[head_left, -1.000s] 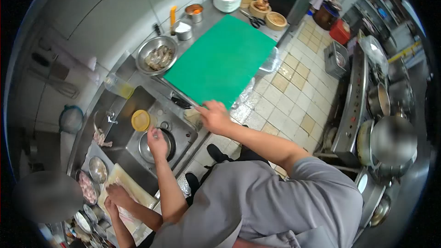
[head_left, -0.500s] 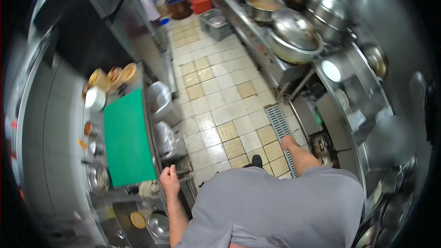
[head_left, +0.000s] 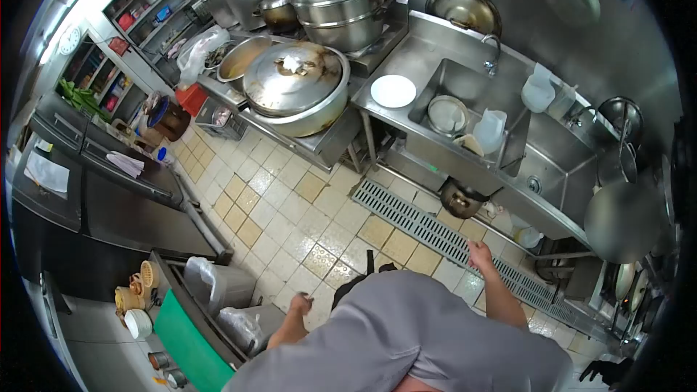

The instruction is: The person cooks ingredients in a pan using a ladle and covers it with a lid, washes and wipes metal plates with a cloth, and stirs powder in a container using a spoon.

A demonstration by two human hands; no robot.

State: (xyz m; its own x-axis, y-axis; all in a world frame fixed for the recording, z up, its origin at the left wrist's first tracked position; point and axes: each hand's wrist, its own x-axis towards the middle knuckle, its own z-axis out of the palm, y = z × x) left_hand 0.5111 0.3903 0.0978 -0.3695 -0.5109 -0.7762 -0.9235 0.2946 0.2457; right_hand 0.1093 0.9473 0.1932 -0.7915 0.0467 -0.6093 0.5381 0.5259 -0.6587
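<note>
My left hand (head_left: 300, 305) hangs over the floor beside the bin (head_left: 263, 319) at the green cutting board's side, fingers loosely curled with nothing visible in them. On the other side, my right hand (head_left: 479, 255) is held low over the grey floor drain grate (head_left: 414, 218), its fingers curled in and no object showing. Both hands are apart from the surfaces around them. Ahead of the right hand stands a steel double sink (head_left: 475, 156) with a white plate (head_left: 393, 91) on its left ledge and bowls and a translucent jug (head_left: 490, 129) in the basin.
A large lidded pot (head_left: 294, 83) and a steamer (head_left: 337, 7) stand on the stove counter. The green cutting board (head_left: 190, 345) lies on the left counter, near dark fridges (head_left: 123, 196). A pan (head_left: 461, 199) sits under the sink. A dark-gloved hand (head_left: 608, 372) shows at lower right.
My view has swung right, bringing the sink into sight and shifting the cutting board to the lower left. My left hand now shows over the floor, away from the counter edge.
</note>
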